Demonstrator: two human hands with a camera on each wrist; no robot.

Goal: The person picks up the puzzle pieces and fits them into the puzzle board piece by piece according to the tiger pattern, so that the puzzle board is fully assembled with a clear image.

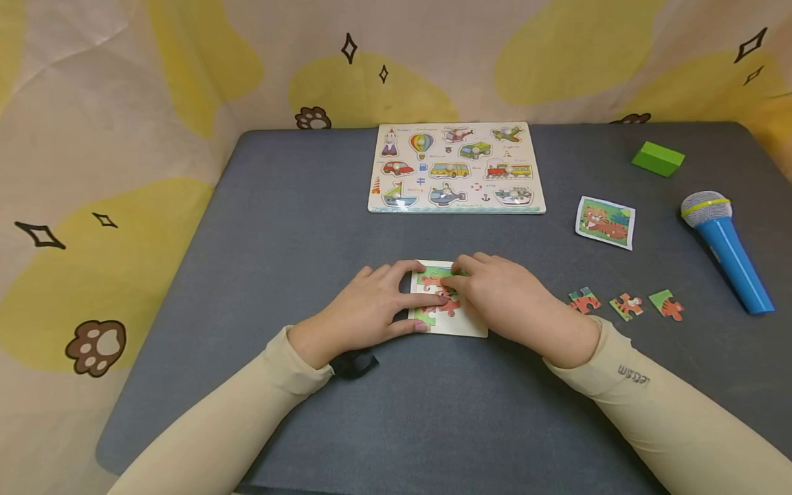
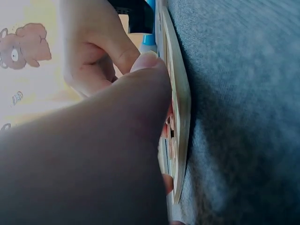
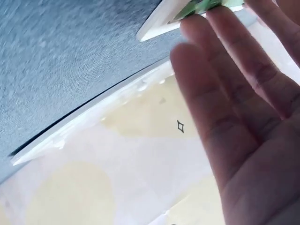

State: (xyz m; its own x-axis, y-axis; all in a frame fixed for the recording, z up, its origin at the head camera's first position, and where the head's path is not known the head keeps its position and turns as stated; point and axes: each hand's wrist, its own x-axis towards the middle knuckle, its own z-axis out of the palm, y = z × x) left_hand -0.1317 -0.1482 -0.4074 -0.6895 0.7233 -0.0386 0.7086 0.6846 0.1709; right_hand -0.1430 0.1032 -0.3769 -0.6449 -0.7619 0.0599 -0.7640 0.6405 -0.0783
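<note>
In the head view a small jigsaw board (image 1: 458, 328), with green and orange tiger pieces in its pale frame, lies flat at the table's middle. My left hand (image 1: 365, 302) rests on its left side, fingers spread, one fingertip on the orange pieces. My right hand (image 1: 513, 295) covers its right part, thumb and fingertips touching the upper puzzle area. No piece shows between them. In the right wrist view, fairly straight fingers (image 3: 215, 98) reach the board's green edge. Loose puzzle pieces (image 1: 584, 301), (image 1: 627, 306), (image 1: 667, 305) lie to the right.
A vehicle peg puzzle (image 1: 458, 182) lies at the back. Towards the right are a tiger picture card (image 1: 605, 222), a green block (image 1: 658, 159) and a blue toy microphone (image 1: 733, 258). Patterned cloth (image 1: 260, 69) hangs behind the grey table (image 1: 291, 206).
</note>
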